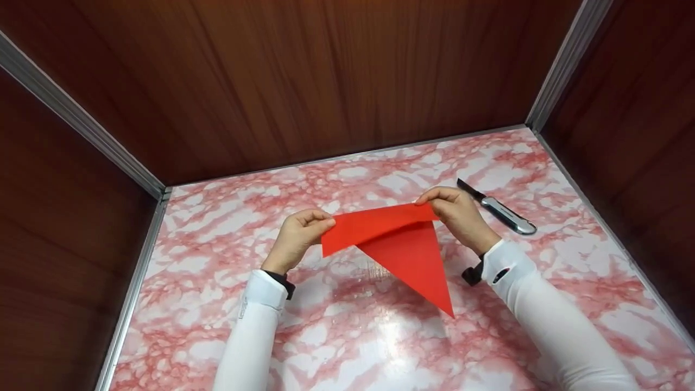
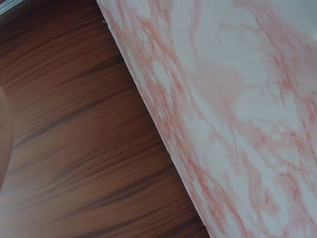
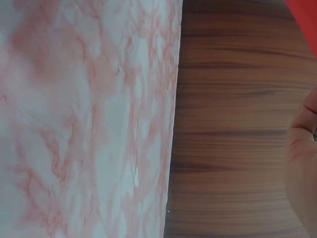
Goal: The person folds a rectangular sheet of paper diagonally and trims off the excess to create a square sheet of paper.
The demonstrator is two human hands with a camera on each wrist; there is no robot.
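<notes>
A sheet of red paper [image 1: 410,266] is held up above the table in the head view, its upper part folded over as a long flap and a pointed corner hanging down toward the right front. My left hand [image 1: 296,236] pinches the flap's left end between thumb and fingers. At the top right edge, my right hand [image 1: 459,214] pinches the paper the same way. The right wrist view catches a red corner of the sheet [image 3: 308,20] and part of the right hand [image 3: 303,158]. Only a sliver of the left hand [image 2: 4,134] enters the left wrist view.
A utility knife [image 1: 505,213] with a grey handle and dark blade end lies on the table just right of the right hand. The pink-and-white marbled table [image 1: 217,326] is bordered by brown wood-grain panels [image 1: 282,81] at the back and both sides.
</notes>
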